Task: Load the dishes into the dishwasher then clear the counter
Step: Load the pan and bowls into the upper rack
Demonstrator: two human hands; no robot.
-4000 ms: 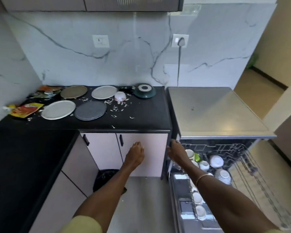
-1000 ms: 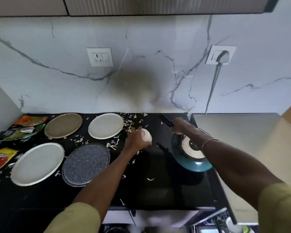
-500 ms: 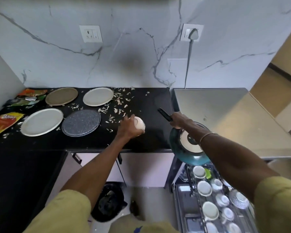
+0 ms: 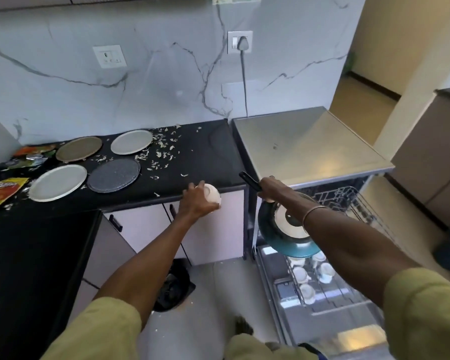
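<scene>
- While the left hand [image 4: 196, 202] wraps a small white bowl [image 4: 213, 196] at the counter [image 4: 208, 152] edge, its fingers are closed round the bowl's wall.
- Likely ceramic: light, smooth, breakable; best cupped whole.
- Right hand [image 4: 272, 188] grips the teal frying pan [image 4: 286, 233] by its black handle [image 4: 250, 181], hanging over the open dishwasher's rack [image 4: 330, 292].
- Pan looks heavier, stiff; its weight hangs beyond the handle.
- Four plates remain on the counter.

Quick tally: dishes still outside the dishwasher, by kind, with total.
Plates on the counter: 4 (tan plate, light grey plate, white plate, dark speckled plate)
Bowls: 1 (small white bowl in the left hand)
Pans: 1 (teal pan in the right hand)
Total: 6
</scene>
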